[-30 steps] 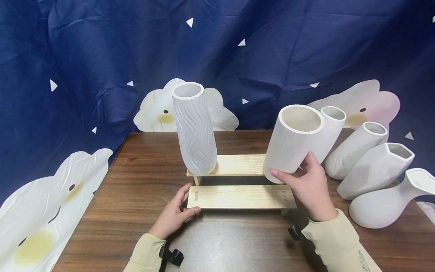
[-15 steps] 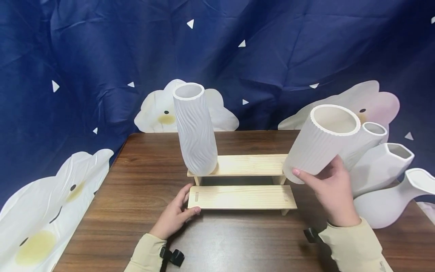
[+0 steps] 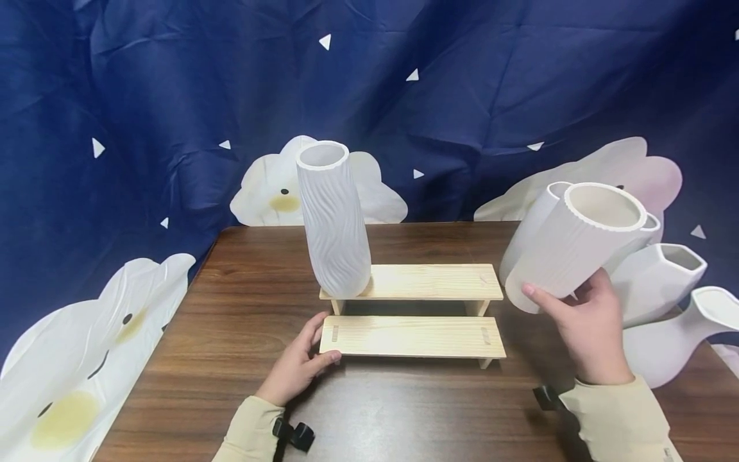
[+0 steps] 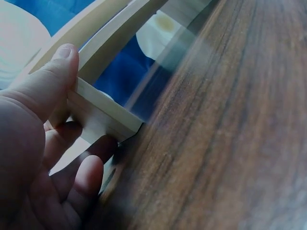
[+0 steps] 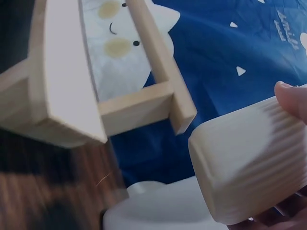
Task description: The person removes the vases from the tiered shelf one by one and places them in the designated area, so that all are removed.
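Observation:
In the head view, my right hand (image 3: 594, 330) grips a wide white ribbed vase (image 3: 568, 247) low on its side, thumb in front, the vase tilted with its mouth toward the upper right. Its smooth base end shows in the right wrist view, off the end of the two-step wooden stand (image 5: 72, 62). My left hand (image 3: 297, 366) holds the left end of the stand's lower step (image 3: 410, 335), thumb on top and the other fingers curled around the end support (image 4: 103, 112). A tall white vase with wavy grooves (image 3: 335, 224) stands upright on the upper step's left end.
To the right are more white vases: a slim one (image 3: 526, 224) partly behind the held vase, a faceted one (image 3: 649, 289) and a bulbous one with a bent neck (image 3: 658, 350). The brown wooden table (image 3: 242, 289) meets a blue cloth backdrop (image 3: 369, 77).
My right hand has carried the ribbed vase rightward, from over the stand's right end to in front of the other vases. The left hand stays at the stand.

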`<state>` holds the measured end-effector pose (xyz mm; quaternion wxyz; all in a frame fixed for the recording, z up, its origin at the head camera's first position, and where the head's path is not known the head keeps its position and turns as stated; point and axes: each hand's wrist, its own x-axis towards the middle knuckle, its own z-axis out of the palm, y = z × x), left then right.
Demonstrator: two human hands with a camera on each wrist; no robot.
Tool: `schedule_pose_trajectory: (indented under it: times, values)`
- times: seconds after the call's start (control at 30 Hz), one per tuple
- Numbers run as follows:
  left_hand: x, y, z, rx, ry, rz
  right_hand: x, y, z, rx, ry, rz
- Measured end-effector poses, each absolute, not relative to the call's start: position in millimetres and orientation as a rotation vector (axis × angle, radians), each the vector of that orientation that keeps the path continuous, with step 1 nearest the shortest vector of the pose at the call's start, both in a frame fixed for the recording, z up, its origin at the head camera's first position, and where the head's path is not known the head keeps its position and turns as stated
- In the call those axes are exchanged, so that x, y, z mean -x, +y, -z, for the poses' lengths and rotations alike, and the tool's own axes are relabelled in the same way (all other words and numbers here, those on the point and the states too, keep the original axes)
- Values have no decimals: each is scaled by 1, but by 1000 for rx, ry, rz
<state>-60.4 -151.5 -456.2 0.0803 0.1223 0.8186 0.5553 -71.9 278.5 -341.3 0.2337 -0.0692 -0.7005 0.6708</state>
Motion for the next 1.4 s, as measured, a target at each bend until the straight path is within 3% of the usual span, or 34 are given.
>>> schedule_pose_trajectory:
  times: [0.53, 1.4]
  values:
    - [60, -152, 456, -340, 2438, -1696, 82, 302, 387, 358, -2277, -1516]
    - [63, -153, 459, -401, 2408, -1711, 84, 316, 415, 447, -2420, -1314]
